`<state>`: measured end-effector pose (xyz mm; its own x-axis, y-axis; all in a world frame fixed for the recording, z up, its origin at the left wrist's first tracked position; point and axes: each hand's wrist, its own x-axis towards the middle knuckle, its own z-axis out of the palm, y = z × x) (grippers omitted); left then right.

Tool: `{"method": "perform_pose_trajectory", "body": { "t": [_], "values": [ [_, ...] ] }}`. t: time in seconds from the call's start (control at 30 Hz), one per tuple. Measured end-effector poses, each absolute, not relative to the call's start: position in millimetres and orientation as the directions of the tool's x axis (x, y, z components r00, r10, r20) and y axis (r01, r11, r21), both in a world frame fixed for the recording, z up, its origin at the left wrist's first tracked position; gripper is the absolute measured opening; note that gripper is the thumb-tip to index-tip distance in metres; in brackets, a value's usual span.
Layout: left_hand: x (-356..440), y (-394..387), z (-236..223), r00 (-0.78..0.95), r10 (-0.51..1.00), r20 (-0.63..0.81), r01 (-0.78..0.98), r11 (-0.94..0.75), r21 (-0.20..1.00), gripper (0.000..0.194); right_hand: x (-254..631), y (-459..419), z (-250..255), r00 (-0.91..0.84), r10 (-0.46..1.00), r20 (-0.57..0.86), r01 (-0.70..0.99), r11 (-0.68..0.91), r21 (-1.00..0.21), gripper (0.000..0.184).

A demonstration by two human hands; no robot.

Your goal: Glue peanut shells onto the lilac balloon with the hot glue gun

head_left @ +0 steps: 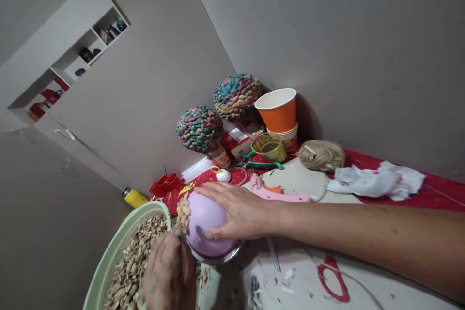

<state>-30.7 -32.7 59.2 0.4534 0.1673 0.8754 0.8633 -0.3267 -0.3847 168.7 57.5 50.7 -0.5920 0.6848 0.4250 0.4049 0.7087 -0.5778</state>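
Note:
A lilac balloon (205,215) rests in a shiny round bowl (221,257), whose rim shows beneath it. Tan nutshells, pistachio-like (183,213), cover its left side in overlapping rows. My right hand (241,208) reaches in from the right and holds the balloon, fingers over the top and thumb on the near side. Low on the left, my left hand (167,269) is closed, its fingertips at the lower edge of the shell patch. Whatever it pinches is hidden. Beside it stands a pale green basket (105,256) of loose shells (136,261).
Behind are two colourful shell-covered balls (199,128) on cups, an orange paper cup (278,111), a yellowish tub (269,147), green-handled pliers (263,165) and a pink glue gun (279,193). Twine (321,155), crumpled tissue (378,180) and red-handled scissors (333,278) lie rightward.

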Motion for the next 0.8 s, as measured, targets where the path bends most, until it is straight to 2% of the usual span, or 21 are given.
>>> {"method": "perform_pose_trajectory", "body": {
  "t": [0.2, 0.33, 0.8],
  "values": [
    [-46.5, -18.7, 49.3, 0.545, 0.174, 0.82, 0.772, -0.486, -0.409, 0.038, 166.9, 57.8, 47.5, -0.578, 0.685, 0.443, 0.393, 0.71, -0.584, 0.093],
    [-54.7, -10.7, 38.5, 0.54, 0.165, 0.825, 0.765, -0.504, -0.4, 0.042, 168.2, 56.0, 49.6, -0.583, 0.693, 0.424, 0.411, 0.702, -0.582, 0.093],
    [-52.9, -11.6, 29.5, 0.586, 0.171, 0.792, 0.718, -0.563, -0.409, 0.031, 172.0, 54.0, 49.4, -0.604, 0.725, 0.331, 0.453, 0.654, -0.606, 0.099]
  ]
}}
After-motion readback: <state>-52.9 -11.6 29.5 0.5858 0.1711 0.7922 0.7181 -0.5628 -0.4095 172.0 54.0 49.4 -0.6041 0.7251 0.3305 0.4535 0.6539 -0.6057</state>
